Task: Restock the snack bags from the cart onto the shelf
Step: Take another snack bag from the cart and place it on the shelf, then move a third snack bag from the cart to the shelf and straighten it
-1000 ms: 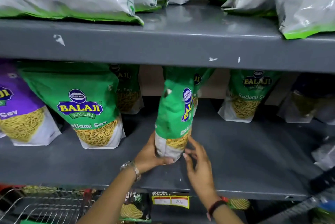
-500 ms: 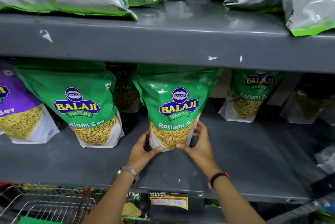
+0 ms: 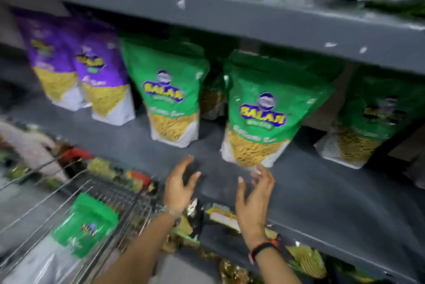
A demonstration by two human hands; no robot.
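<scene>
A green Balaji snack bag (image 3: 264, 113) stands upright on the grey middle shelf (image 3: 322, 194), facing out. My left hand (image 3: 179, 187) and my right hand (image 3: 253, 198) hover just in front of it with fingers spread, holding nothing. The right fingertips are close to the bag's lower edge; whether they touch it is blurred. Another green bag (image 3: 169, 97) stands to its left. At the lower left a wire cart (image 3: 46, 203) holds one more green bag (image 3: 85, 224) lying flat.
Two purple snack bags (image 3: 92, 72) stand at the shelf's left end, a green one (image 3: 365, 122) at the right. The upper shelf (image 3: 230, 17) carries white-and-green bags. A price label (image 3: 223, 216) sits on the shelf edge; more packets show on the shelf below.
Both hands have let go of the green bag and drawn back toward me. The view has swung left and down, bringing the cart and purple bags into sight.
</scene>
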